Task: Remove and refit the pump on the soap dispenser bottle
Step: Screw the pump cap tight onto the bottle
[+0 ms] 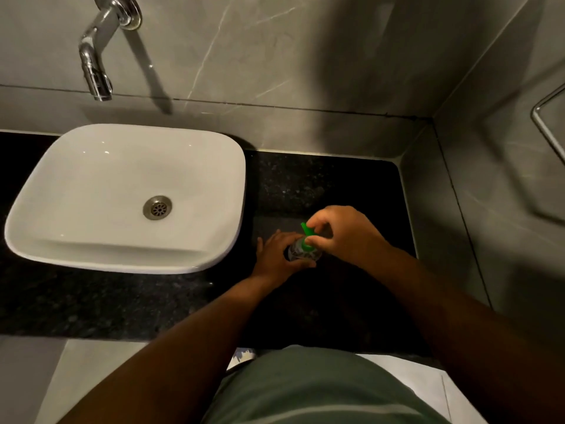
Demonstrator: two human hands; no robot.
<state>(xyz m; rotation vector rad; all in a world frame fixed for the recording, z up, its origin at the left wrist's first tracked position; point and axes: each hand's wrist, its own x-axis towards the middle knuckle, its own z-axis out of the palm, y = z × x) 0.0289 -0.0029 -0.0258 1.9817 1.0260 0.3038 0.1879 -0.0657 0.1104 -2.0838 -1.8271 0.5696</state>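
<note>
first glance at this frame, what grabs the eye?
The white basin at left, bright on the black granite counter, with the chrome tap on the wall above it. Right of the basin, both hands work the soap bottle: the left hand grips its body, the right hand pinches the green pump on top.

Left hand (pixel 279 255) curled in a side grip, thumb toward body. Right hand (pixel 344 235) above it, thumb and fingers pinched, both forearms extended.
</note>
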